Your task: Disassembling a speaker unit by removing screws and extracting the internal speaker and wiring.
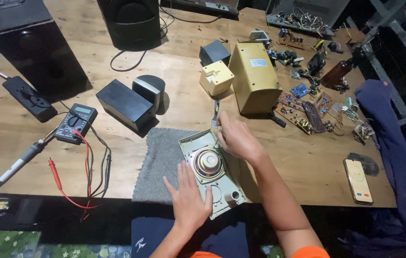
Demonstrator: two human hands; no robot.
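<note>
Flat-palmed, the left hand [187,198] presses down on the near edge of a beige speaker panel [212,172], fingers spread rather than closed around anything, apparently to keep it from sliding. The panel lies face-up on a grey cloth [157,162] at the table's [31,157] front edge, its round driver cone upward. The right hand [235,138] is closed around a slim tool [215,114], likely a screwdriver, at the panel's far corner; its tip is hidden behind the fingers. Just beyond stand the yellow speaker housing [254,79] and a small cream box [216,78]. Circuit boards [308,112] to the right are too small to make out. A multimeter [75,123] lies well to the left.
</note>
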